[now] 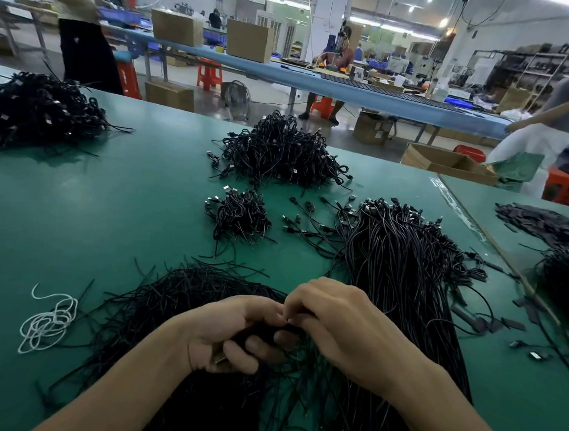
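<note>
Step, as judged: binding one cable | left hand (232, 332) grips the cable coil (260, 331) just above the desk (110, 204), over the tie pile (185, 296) | right hand (343, 322) pinches the coil's top; tie hidden | next: firm twist, then onto the finished heap (240, 212).

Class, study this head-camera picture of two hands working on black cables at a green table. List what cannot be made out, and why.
1. Head view: what the right hand pinches, hidden behind its own knuckles.
2. Head view: most of the cable bundle gripped by the left hand, covered by curled fingers.
3. Head view: the far-left cable pile, cut off by the left edge.
4. Head view: connector types on the middle pile, too small.
</note>
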Demonstrator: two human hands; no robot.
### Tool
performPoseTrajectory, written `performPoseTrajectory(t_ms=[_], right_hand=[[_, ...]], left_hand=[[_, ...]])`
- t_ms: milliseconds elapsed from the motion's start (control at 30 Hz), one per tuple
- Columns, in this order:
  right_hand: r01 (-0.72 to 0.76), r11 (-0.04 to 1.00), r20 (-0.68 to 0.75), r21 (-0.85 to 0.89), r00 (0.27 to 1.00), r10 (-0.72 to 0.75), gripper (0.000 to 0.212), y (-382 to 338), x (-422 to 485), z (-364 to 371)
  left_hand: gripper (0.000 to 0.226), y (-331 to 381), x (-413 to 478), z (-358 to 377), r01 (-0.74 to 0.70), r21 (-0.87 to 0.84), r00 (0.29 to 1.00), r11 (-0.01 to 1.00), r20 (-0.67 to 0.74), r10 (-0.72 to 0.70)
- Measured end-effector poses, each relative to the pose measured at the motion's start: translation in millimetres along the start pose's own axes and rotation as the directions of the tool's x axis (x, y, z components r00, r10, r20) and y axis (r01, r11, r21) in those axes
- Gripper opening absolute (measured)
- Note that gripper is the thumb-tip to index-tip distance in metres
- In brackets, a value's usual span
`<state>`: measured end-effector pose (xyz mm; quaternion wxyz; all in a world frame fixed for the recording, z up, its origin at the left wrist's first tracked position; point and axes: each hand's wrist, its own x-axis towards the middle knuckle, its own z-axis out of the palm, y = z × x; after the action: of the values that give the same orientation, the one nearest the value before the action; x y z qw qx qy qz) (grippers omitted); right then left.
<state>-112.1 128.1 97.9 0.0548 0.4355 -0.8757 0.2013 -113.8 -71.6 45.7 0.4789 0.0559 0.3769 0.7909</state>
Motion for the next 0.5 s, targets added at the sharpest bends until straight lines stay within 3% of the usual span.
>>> performPoseTrajectory(t_ms=[167, 267, 333, 367, 433, 500], right_hand=[[-0.125, 0.989, -0.210, 0.081, 0.968, 0.139, 0.021, 2.3, 1.9, 8.4], [-0.212, 0.909, -0.389, 0.358, 0.851, 0.352, 0.033, -1.2, 6.5, 18.6], [-0.229, 0.854, -0.476, 0.467, 0.749, 0.461, 0.039, -2.7, 9.6, 24.7], [-0.245, 0.822, -0.483, 0.514, 0.709, 0.513, 0.040, -2.0, 10.7, 27.4], [-0.260, 0.736, -0.441, 0.625, 0.661, 0.607, 0.040, -0.7, 11.3, 32.3], [-0.199, 0.616, -0.371, 0.762, 0.645, 0.668, 0.032, -0.4, 11.8, 34.9]], left_hand=[[0.016, -12.7, 13.6, 9.0, -0.340, -0.033, 0.939, 0.940, -0.066, 0.337], [0.022, -17.0, 26.3, 13.4, -0.447, 0.129, 0.862, 0.885, -0.203, 0.465], [0.034, -16.0, 32.4, 13.4, -0.419, 0.404, 0.741, 0.814, -0.366, 0.563], [0.039, -14.4, 33.9, 12.8, -0.344, 0.572, 0.641, 0.745, -0.436, 0.631], [0.048, -11.7, 33.2, 10.6, -0.231, 0.766, 0.459, 0.599, -0.457, 0.762], [0.050, -9.2, 31.5, 9.1, -0.252, 0.762, 0.456, 0.597, -0.451, 0.768]])
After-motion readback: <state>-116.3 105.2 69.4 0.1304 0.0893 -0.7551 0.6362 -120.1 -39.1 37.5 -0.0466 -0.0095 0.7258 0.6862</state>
